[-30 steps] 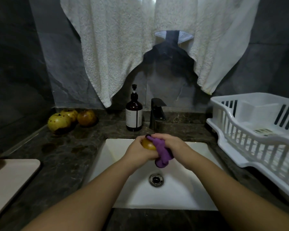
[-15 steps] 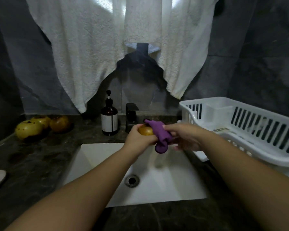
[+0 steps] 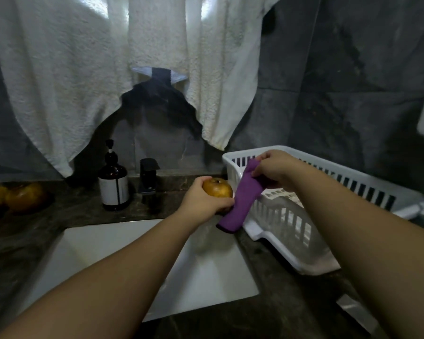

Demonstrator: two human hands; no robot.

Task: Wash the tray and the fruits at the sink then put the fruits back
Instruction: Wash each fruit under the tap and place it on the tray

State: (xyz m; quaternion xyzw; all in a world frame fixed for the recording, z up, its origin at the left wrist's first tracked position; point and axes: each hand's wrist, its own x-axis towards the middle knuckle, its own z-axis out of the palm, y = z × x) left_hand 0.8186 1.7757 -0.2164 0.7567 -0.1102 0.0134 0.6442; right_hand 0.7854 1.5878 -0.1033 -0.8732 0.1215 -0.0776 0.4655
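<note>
Currently, the left hand (image 3: 203, 200) is gripping a yellow-brown fruit (image 3: 217, 187), with the fingers curled round its underside and the thumb lying on top. This fruit is being held in the air above the right rear corner of the white sink (image 3: 113, 260), just in front of the dark faucet (image 3: 148, 176).

The right hand (image 3: 275, 168) is pinching the upper end of a purple cloth (image 3: 240, 199) between thumb and curled fingers. The cloth is hanging down in a long fold; its lower part is touching the fruit and the left-hand fingertips, and its bottom edge is dangling beside the near corner of the white dish rack (image 3: 291, 216).

The dish rack is sitting on the dark stone counter (image 3: 279, 307) to the right of the sink. A brown pump bottle (image 3: 113, 184) is standing upright on the counter to the left of the faucet. Further fruits (image 3: 22, 196) are lying together at the far left of the counter; they are dim and partly cut off, so probably two or three are there. White towels (image 3: 83, 77) are hanging above the faucet against the dark wall.
</note>
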